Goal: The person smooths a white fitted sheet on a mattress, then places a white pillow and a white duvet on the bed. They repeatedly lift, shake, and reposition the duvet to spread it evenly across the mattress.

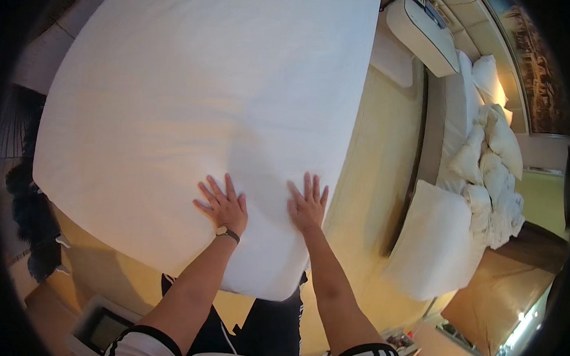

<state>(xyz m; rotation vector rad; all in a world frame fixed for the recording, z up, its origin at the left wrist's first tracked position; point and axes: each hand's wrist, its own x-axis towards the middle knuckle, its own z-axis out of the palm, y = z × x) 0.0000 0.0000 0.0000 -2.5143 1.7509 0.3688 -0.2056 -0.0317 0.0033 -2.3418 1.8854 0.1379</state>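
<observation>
A large bed covered with a smooth white sheet (156, 104) fills the middle of the head view. My left hand (224, 204) lies flat on the sheet near the bed's near end, its fingers spread. A dark-strapped watch (226, 233) sits on that wrist. To its right, my right hand (307, 202) also presses on the sheet with fingers apart, close to the bed's right edge. Neither hand holds anything. Faint creases run across the sheet beyond my left hand.
On the right stands another bed with heaped white pillows and bedding (492, 163) and a white cover (433, 240) hanging at its end. Pale floor (376, 162) runs between the beds. A white desk (422, 35) is at the far right. Dark objects (35, 216) line the left side.
</observation>
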